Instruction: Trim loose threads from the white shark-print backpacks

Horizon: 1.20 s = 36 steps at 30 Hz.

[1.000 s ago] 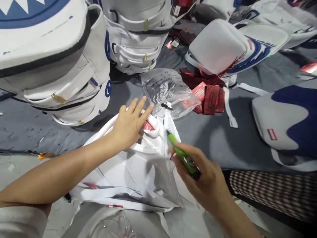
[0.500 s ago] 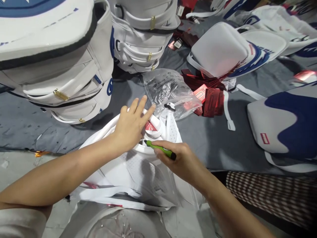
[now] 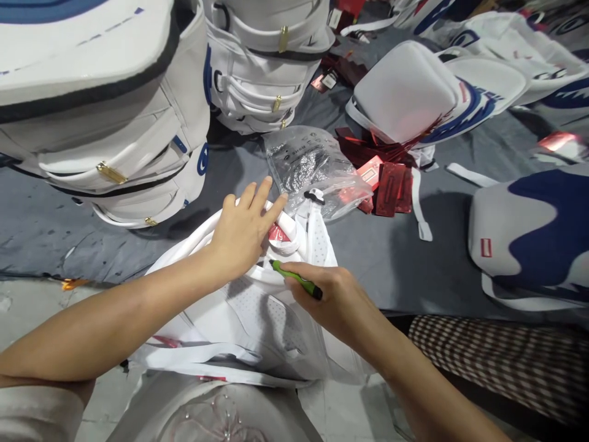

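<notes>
A white bag piece [image 3: 257, 313] with mesh fabric and padded straps lies in front of me, over the edge of the grey-covered table [image 3: 377, 258]. My left hand [image 3: 243, 227] rests flat on its white strap, fingers stretched out, next to a small red label [image 3: 277, 234]. My right hand [image 3: 329, 294] is closed round a green pen-like tool [image 3: 297, 279]. The tool's dark tip points left and touches the strap just below my left hand.
Tall white bags [image 3: 110, 110] with gold zip pulls stand at the back left. A crumpled clear plastic bag [image 3: 313, 166] and red foil tags [image 3: 386, 178] lie just beyond. White and blue padded covers [image 3: 414, 86] lie at the right. A checked cloth [image 3: 497, 356] is at lower right.
My right hand swung the green tool from pointing up to pointing left and brought its tip onto the strap. My left hand stayed put.
</notes>
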Each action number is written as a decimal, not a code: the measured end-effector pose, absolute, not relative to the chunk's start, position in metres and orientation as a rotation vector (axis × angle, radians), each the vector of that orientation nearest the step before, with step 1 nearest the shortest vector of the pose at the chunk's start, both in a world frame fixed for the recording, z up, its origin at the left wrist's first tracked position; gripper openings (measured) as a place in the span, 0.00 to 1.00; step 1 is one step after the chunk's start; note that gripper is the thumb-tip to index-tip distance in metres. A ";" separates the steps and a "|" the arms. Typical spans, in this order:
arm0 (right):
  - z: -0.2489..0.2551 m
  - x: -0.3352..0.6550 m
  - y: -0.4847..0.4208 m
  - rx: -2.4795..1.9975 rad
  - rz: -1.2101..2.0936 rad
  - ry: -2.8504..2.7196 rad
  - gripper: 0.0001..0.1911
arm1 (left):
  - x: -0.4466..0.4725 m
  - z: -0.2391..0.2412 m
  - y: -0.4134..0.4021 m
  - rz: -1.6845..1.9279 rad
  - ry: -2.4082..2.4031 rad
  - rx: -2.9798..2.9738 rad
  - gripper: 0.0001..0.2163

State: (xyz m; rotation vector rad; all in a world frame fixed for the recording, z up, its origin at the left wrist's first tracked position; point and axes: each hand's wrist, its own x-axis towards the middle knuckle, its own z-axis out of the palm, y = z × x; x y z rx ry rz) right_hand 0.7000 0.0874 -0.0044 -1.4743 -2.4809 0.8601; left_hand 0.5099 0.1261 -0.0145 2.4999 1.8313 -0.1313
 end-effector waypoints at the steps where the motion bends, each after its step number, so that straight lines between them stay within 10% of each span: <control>1: -0.005 0.700 0.087 -1.477 0.860 -2.487 0.16 | 0.510 -0.014 0.126 -0.131 1.830 2.505 0.46; 21: -0.016 0.662 0.059 -1.358 1.131 -2.291 0.18 | 0.454 0.022 0.082 -0.465 2.019 2.282 0.63; 36: -0.033 0.637 0.068 -1.261 1.030 -2.312 0.17 | 0.425 -0.014 0.081 -0.278 2.023 2.364 0.45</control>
